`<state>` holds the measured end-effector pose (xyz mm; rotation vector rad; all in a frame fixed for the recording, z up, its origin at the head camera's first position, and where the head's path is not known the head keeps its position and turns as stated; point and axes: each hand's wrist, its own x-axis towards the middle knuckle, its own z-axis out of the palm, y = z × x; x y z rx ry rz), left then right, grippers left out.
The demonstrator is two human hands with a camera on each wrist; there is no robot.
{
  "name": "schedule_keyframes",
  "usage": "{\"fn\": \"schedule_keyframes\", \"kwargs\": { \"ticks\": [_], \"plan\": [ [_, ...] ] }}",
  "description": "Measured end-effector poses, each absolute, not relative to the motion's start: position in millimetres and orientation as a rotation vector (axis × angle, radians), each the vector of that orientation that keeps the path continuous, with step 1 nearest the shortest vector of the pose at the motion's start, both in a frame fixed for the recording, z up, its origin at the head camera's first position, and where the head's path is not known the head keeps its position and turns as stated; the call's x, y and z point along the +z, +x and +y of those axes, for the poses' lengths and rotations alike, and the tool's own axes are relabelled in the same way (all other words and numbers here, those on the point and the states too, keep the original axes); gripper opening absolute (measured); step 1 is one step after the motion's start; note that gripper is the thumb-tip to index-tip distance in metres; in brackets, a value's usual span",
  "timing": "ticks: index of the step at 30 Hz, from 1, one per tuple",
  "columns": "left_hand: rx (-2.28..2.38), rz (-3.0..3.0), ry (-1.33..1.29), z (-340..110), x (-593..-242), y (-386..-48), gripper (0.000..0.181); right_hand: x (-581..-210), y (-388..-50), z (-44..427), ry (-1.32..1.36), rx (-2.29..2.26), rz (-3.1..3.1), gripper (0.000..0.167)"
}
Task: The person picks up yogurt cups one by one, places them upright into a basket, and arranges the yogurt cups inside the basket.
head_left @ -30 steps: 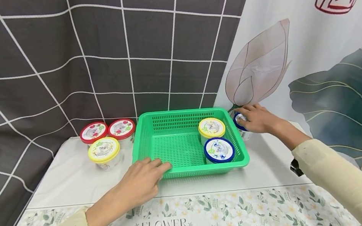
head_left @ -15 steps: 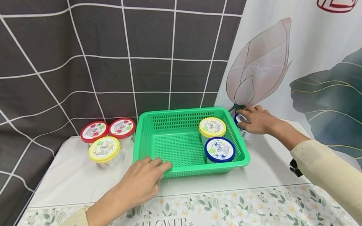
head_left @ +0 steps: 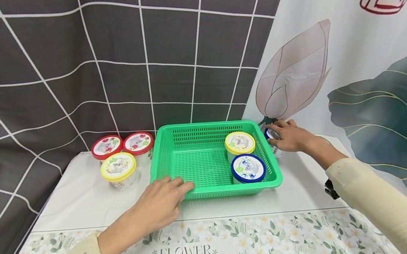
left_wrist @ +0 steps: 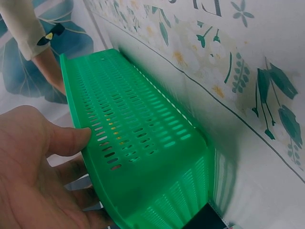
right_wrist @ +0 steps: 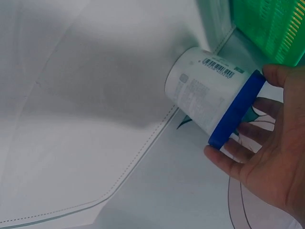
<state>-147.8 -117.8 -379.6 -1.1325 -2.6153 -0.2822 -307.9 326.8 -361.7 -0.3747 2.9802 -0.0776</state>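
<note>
My left hand [head_left: 159,204] grips the front left rim of a green plastic basket [head_left: 228,191]. In the left wrist view the thumb lies on the basket's outer wall, and the other fingers reach behind the rim. To the right of the basket, my right hand [head_left: 288,136] holds a white tub with a blue lid [right_wrist: 205,90] by its lid. Thumb and fingertips sit around the lid's edge in the right wrist view; the hand partly covers this tub in the head view. Inside the basket, at its right end, stand a yellow-lidded tub [head_left: 239,143] and another blue-lidded tub [head_left: 248,168].
Left of the basket stand two red-lidded tubs [head_left: 138,143] and a yellow-lidded tub [head_left: 118,167], close together. A dark gridded curtain [head_left: 119,86] hangs behind, and a pale printed curtain [head_left: 352,45] hangs at the right. A flowered cloth [head_left: 266,239] covers the table's front.
</note>
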Motion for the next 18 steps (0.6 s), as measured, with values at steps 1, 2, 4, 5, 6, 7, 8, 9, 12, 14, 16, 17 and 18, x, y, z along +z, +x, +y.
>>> {"fn": "schedule_keyframes", "kwargs": {
  "ticks": [1,2,4,5,6,7,8,9,12,14,16,17,18],
  "plan": [
    [-0.283,-2.615,-1.132,-117.8,-379.5,-148.0,0.027,-361.5,-307.8,326.8,-0.374,-0.078,2.980,0.073],
    [-0.284,-2.616,-1.131,-117.8,-379.5,-148.1,0.028,-361.1,-307.5,326.7,-0.371,-0.077,2.979,0.073],
    [-0.282,-2.615,-1.129,-117.9,-379.5,-148.3,0.029,-360.7,-307.4,326.8,-0.363,-0.075,2.977,0.074],
    [-0.282,-2.617,-1.127,-118.0,-379.4,-148.2,0.029,-360.7,-307.4,326.8,-0.357,-0.073,2.976,0.074],
    [-0.280,-2.618,-1.126,-118.1,-379.4,-148.2,0.029,-360.7,-307.6,326.8,-0.352,-0.069,2.975,0.074],
    [-0.279,-2.619,-1.126,-118.2,-379.4,-148.1,0.029,-360.5,-307.6,326.6,-0.349,-0.068,2.974,0.074],
    [-0.277,-2.620,-1.126,-118.2,-379.4,-148.1,0.029,-360.3,-307.7,326.6,-0.347,-0.065,2.973,0.074],
    [-0.277,-2.620,-1.127,-118.2,-379.4,-148.2,0.029,-360.3,-307.9,326.5,-0.345,-0.062,2.972,0.074],
    [-0.272,-2.622,-1.129,-118.0,-379.5,-148.2,0.028,-359.9,-308.5,326.2,-0.343,-0.054,2.969,0.073],
    [-0.270,-2.625,-1.128,-118.0,-379.7,-148.2,0.028,-359.7,-309.2,326.0,-0.342,-0.052,2.966,0.073],
    [-0.268,-2.626,-1.128,-117.9,-379.8,-148.1,0.028,-359.9,-310.1,325.9,-0.338,-0.049,2.965,0.073],
    [-0.267,-2.627,-1.128,-118.0,-379.8,-147.9,0.028,-360.1,-310.6,325.8,-0.336,-0.048,2.965,0.073],
    [-0.267,-2.628,-1.127,-118.0,-379.7,-147.8,0.028,-360.5,-311.1,325.7,-0.333,-0.047,2.964,0.073]
  ]
}}
